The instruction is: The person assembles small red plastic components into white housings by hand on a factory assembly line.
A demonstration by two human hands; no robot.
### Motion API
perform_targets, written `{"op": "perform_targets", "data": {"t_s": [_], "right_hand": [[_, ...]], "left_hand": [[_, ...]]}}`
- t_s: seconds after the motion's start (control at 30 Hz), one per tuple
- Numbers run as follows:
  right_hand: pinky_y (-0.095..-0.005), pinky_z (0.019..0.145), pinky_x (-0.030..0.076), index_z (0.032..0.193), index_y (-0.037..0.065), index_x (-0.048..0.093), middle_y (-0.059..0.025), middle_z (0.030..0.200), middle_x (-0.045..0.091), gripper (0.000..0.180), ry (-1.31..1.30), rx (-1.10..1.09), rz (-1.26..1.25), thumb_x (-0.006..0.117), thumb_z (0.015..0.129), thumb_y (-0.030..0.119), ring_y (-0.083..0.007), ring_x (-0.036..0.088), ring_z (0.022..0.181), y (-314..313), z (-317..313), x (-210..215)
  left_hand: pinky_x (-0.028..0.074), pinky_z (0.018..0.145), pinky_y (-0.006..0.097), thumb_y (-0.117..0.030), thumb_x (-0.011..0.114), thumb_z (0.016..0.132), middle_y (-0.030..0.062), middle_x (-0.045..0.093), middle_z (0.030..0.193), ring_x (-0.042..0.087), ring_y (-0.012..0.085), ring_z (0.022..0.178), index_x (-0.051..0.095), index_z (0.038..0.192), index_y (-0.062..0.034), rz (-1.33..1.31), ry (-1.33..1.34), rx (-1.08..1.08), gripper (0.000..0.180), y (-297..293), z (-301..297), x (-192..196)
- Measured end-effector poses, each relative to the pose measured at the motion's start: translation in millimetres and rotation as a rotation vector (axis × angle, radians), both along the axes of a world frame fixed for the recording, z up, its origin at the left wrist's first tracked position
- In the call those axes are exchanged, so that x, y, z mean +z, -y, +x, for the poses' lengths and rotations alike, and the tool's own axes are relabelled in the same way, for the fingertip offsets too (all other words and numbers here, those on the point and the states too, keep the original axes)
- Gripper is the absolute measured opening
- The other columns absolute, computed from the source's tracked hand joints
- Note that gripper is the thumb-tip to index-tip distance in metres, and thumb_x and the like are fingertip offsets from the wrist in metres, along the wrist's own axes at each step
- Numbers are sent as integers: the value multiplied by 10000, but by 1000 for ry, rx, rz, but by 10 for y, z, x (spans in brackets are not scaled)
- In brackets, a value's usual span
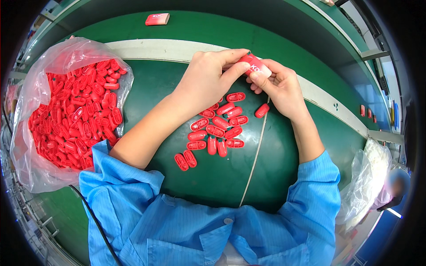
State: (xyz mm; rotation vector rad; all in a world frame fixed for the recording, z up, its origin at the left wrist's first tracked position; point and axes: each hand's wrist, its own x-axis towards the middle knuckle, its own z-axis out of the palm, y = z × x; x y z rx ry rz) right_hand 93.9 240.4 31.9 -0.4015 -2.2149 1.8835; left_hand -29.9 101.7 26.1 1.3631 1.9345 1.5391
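Left hand point(208, 80) and right hand point(277, 86) both gripping one red case point(256, 66), fingers closed around it. Loose red shells point(217, 131) heaped below on the green table point(266, 173). Clear bag point(35, 88) of more at left.

Factory assembly line, green conveyor belt point(275, 177), bagged red plastic parts point(75, 115)

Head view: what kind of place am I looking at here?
Probably a factory assembly bench: a green work surface, a clear bag full of identical red plastic shells, more laid loose below the hands, and blue work-coat sleeves.
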Motion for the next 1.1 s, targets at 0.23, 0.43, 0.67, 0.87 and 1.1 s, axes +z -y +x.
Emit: {"op": "perform_targets", "data": {"t_s": [0.23,0.43,0.67,0.87,1.1], "right_hand": [[-226,603,445,979,-2,575,-47,764,584,254,-1,29,227,602,875,228,-78,527,654,-76,18,-60],[-250,581,431,965,5,560,-63,746,571,270,-7,40,262,584,883,261,-99,518,644,-98,10,-99],[-283,600,430,971,21,531,-90,755,566,278,-12,19,393,542,904,290,-153,526,650,-42,21,-86],[-310,640,447,1004,40,484,-119,770,576,265,-94,39,441,496,928,294,-218,571,700,37,26,-88],[-313,575,440,986,37,482,-121,724,572,254,-11,71,412,499,927,283,-206,560,619,54,76,50]], "left_hand": [[493,702,234,-138,584,874,125,673,930,625,123,811,590,1110,33,-82,80,-48,291,-25,-29,-33],[467,559,270,-155,579,867,172,651,739,605,160,572,606,1075,14,41,1,32,269,-43,20,-109],[487,712,283,-153,512,911,202,641,862,641,227,792,541,1158,35,-163,-103,26,312,-14,109,26],[471,765,387,-153,435,936,242,601,939,603,367,878,427,1208,39,-90,-156,-3,333,3,177,-63],[441,778,451,-136,425,926,234,572,938,558,399,889,398,1141,14,-187,-356,-107,264,67,152,43]]}}
